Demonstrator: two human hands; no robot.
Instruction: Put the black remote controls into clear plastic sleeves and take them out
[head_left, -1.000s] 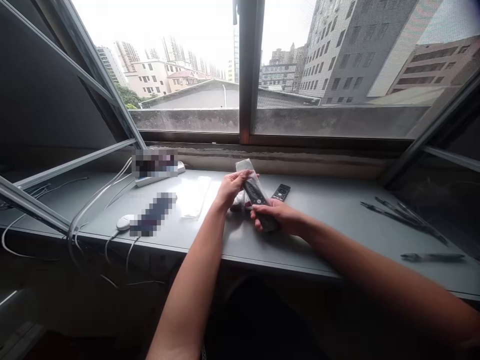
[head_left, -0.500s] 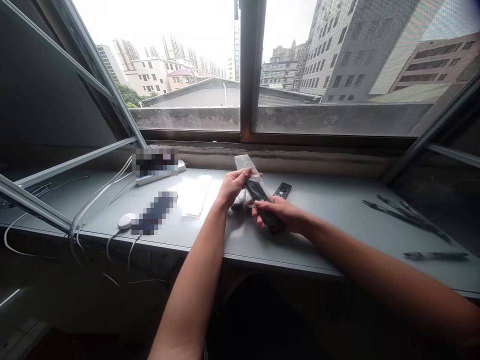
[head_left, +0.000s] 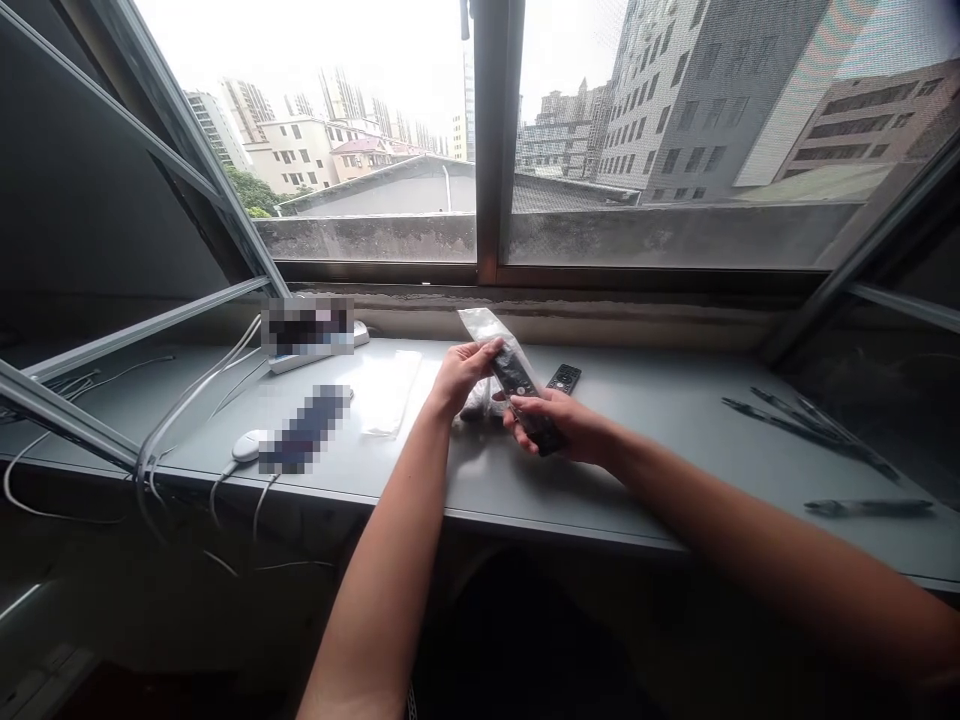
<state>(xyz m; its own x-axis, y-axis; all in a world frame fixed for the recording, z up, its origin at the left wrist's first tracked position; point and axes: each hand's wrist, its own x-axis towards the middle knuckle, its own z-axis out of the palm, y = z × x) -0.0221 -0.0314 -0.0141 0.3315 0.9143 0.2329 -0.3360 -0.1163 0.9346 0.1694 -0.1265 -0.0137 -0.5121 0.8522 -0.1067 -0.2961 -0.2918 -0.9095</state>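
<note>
Above the grey desk I hold a black remote control (head_left: 514, 372) that is partly inside a clear plastic bag (head_left: 481, 322). My left hand (head_left: 463, 375) is closed on the bag and the upper part of the remote. My right hand (head_left: 561, 420) wraps the lower part, thumb across its buttons. The remote tilts, with its lower end toward me. A second black remote control (head_left: 564, 378) lies on the desk just behind my right hand. Beneath my hands sits a dark item in clear wrapping (head_left: 477, 402), mostly hidden.
Flat clear plastic bags (head_left: 390, 395) lie left of my hands. Farther left are a blurred-out phone-like object (head_left: 306, 430), a white round charger (head_left: 247, 446) and a white power strip (head_left: 319, 350) with cables. Several pens (head_left: 795, 425) lie at right. A metal frame (head_left: 150, 320) flanks the desk.
The remote's lower end has risen slightly, and its face with a light round button shows more clearly. Both hands keep their hold. The whole view has shifted slightly.
</note>
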